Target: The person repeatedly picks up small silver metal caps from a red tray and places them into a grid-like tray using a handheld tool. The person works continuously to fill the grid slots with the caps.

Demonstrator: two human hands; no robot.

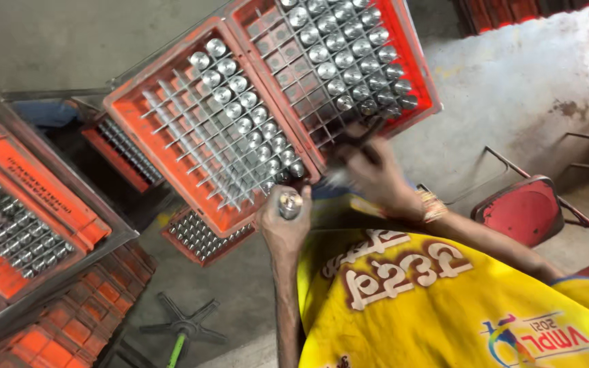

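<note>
- Your left hand has its fingers wrapped round a shiny metal cylinder, held upright just below the near edge of the left crate.
- Your right hand pinches a dark brush, its tip blurred, over the right crate.
- Both orange crates hold gridded rows of similar cylinders.
- A red chair stands to your right.
</note>
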